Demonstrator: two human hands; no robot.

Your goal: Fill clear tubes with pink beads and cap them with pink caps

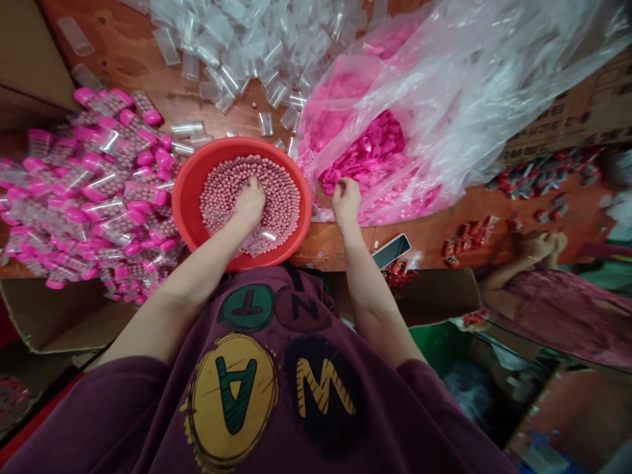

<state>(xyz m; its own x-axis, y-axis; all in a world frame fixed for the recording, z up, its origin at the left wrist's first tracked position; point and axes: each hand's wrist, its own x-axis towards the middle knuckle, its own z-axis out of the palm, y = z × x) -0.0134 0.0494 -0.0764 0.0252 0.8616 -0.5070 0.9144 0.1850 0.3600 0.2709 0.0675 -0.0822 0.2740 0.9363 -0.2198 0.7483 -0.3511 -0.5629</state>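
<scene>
Bare forearms (pixel 195 263) extended forward, left hand (pixel 251 203) bunched downward, right hand (pixel 347 197) apart, loosely curled

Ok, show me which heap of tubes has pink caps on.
The left heap, beside the red bowl: its bead-filled tubes wear pink caps; the far heap of clear tubes shows none.
</scene>
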